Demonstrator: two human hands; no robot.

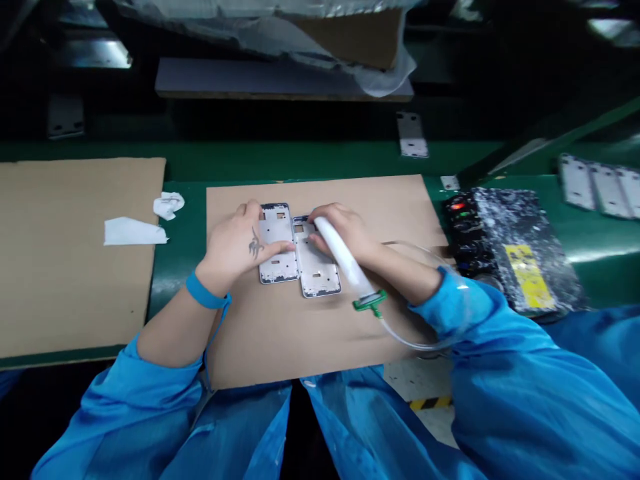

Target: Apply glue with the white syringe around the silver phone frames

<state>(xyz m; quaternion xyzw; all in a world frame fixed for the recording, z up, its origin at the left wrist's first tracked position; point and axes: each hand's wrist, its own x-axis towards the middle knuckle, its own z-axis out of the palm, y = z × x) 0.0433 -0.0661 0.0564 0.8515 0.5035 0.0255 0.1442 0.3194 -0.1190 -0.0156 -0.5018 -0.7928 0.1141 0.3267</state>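
There are two hands, one left hand (233,243) and one right hand (353,228); two frames (275,247) lie beneath them; one further frame (413,137) lies behind, three (576,181) show at far right; one dim plate (65,119) stands at upper left; one syringe (345,257); one tube (425,347); one wristband (205,293); two cardboard sheets (280,340); two white scraps (135,231); one speckled box (510,213), bearing one yellow label (530,277), one red light (457,207), one green light (465,214).

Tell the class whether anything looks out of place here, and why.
Yes: a crumpled tissue and a flatter white scrap straddle the right edge of the left cardboard, perhaps stray litter, unlike the side-by-side metal plates.
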